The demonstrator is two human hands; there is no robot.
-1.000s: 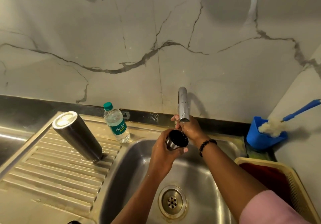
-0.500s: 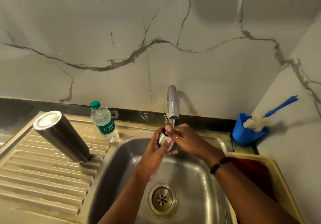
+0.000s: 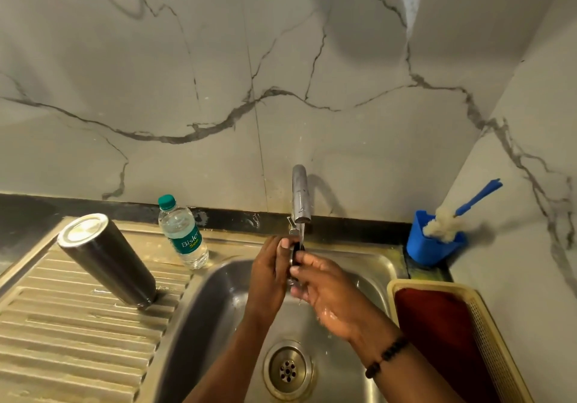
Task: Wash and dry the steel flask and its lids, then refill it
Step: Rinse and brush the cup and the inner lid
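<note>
The dark steel flask (image 3: pixel 107 262) stands upside down on the ribbed drainboard (image 3: pixel 62 340), left of the sink basin (image 3: pixel 212 324). Over the basin, under the tap (image 3: pixel 300 196), my left hand (image 3: pixel 270 277) and my right hand (image 3: pixel 324 290) hold a small steel lid (image 3: pixel 295 257) between them. A thin stream of water runs from the tap onto the lid. The hands hide most of the lid. My right hand is wet.
A plastic water bottle (image 3: pixel 184 234) with a green cap stands behind the flask. A blue holder (image 3: pixel 434 246) with a bottle brush (image 3: pixel 449 221) sits at the back right corner. A cream basket (image 3: pixel 487 340) with a red cloth lies right of the basin. The drain (image 3: pixel 288 370) is below the hands.
My right hand has come down from the tap to the lid and now rubs it together with my left hand. The lid's open mouth no longer shows. The camera shifted slightly.
</note>
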